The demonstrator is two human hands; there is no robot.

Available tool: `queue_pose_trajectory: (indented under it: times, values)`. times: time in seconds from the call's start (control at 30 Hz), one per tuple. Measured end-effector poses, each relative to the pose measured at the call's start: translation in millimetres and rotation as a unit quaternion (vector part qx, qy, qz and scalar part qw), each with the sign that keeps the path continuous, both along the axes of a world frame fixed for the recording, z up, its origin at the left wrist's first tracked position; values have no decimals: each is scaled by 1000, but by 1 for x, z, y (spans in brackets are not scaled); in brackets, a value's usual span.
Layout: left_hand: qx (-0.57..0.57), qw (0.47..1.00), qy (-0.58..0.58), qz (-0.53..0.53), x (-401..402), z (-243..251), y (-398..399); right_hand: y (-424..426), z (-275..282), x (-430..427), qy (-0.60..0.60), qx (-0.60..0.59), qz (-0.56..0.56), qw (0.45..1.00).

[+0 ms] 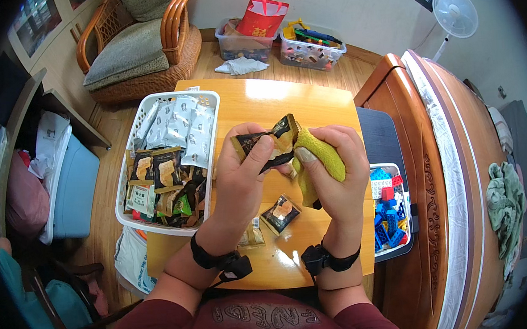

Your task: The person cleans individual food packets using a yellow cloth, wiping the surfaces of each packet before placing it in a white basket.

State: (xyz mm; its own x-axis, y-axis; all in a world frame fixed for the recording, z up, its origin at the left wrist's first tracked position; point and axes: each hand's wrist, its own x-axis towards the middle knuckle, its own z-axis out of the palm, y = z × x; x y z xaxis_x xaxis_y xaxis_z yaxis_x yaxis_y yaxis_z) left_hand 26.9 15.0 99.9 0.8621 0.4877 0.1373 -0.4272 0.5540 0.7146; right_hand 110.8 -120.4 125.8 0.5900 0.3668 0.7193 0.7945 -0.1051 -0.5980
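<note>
My left hand (243, 170) pinches a black and gold snack packet (283, 146) between thumb and fingers, above the wooden table (295, 97). A yellow-green cloth (321, 155) is bunched in my right hand (345, 167), its edge against the packet's right end. Below the hands, one more black and gold packet (281, 214) lies flat on the tabletop. A gold-coloured packet (253, 236) rests beside it, partly covered by my left forearm. To the left stands a white plastic basket (217, 121) holding silvery-white sachets (174, 125) and several dark snack packets (167, 169).
At right, a white bin of toy bricks (389, 210) sits on a dark surface (379, 132) beside a carved wooden bed frame (413, 176). A rattan armchair (184, 45) and clear toy boxes (313, 54) stand beyond the table. Someone's teal-clothed arm (10, 277) shows at far left.
</note>
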Motion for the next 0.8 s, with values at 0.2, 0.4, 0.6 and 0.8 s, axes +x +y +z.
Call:
queue_pose_trajectory:
  times: [0.2,0.4,0.6,0.8]
  values:
    - [-4,1000,-20,8,0,-2,0,-1,0,1,4,-2,-6,1000]
    - [-15,999,-21,20,-1,2,0,2,-4,4,20,11,7,1000]
    - [-11,1000,-26,5,-1,2,2,3,-7,5,24,7,9,1000]
    - [-2,999,-36,-2,-1,0,4,5,-9,5,35,9,20,999]
